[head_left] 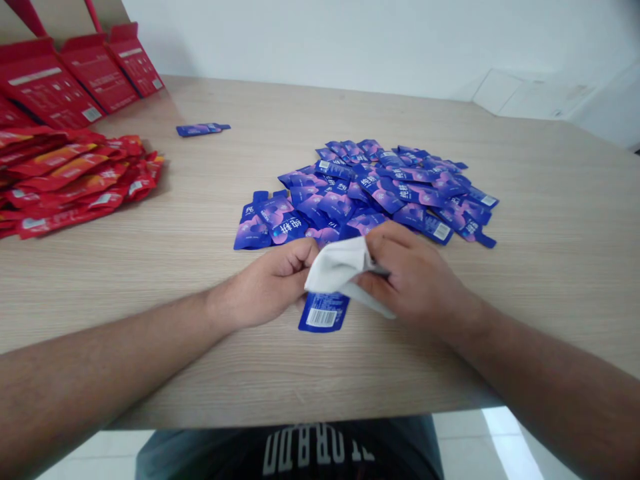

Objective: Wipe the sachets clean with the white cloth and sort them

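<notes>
My left hand (273, 283) is closed on the upper end of a blue pouch (323, 315), whose barcode end sticks out below. My right hand (415, 277) grips a white cloth (336, 267) that is folded over the same pouch. Both hands meet just above the wooden table (200, 280), near its front edge. A heap of blue pouches (380, 190) lies right behind the hands.
A pile of red pouches (75, 177) covers the left edge. Red cartons (80, 77) stand at the back left. One blue pouch (200, 129) lies alone at the back. A white wall runs behind the table.
</notes>
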The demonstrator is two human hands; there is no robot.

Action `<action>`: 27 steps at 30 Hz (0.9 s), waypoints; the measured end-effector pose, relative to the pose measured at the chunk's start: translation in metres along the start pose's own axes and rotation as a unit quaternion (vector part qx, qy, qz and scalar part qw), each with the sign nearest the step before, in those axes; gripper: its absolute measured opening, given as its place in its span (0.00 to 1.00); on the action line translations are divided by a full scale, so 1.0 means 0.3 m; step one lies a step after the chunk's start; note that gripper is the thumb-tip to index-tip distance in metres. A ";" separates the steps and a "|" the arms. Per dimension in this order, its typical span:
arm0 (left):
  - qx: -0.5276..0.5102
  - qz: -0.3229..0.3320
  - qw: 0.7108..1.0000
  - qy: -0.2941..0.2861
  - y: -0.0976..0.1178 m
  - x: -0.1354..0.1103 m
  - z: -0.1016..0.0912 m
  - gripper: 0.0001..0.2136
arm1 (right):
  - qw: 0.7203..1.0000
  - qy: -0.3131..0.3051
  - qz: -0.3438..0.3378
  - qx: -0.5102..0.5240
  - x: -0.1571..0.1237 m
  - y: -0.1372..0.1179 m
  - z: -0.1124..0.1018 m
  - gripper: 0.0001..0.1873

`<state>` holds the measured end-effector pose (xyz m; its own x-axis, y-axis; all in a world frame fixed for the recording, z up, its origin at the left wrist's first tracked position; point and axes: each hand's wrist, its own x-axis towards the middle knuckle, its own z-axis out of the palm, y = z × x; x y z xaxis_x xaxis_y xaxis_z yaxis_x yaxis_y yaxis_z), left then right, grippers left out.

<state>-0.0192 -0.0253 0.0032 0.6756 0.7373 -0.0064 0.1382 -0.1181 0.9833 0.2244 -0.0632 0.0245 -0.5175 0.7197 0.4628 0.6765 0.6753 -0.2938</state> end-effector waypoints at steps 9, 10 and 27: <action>0.017 0.021 0.999 -0.033 0.002 0.004 -0.003 0.10 | 1.000 -0.003 0.011 0.012 0.008 0.019 -0.002 0.09; 0.013 0.014 0.999 -0.035 0.000 0.004 -0.002 0.10 | 0.999 0.019 0.033 0.005 0.009 0.023 -0.003 0.10; 0.017 0.018 0.999 -0.036 0.008 0.006 0.003 0.07 | 0.999 0.010 0.035 -0.014 0.012 0.039 -0.003 0.12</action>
<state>-0.0169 -0.0249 0.0054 0.7303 0.6829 0.0156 0.1356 -0.1674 0.9765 0.2307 -0.0528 0.0235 -0.4586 0.7612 0.4585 0.7250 0.6188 -0.3023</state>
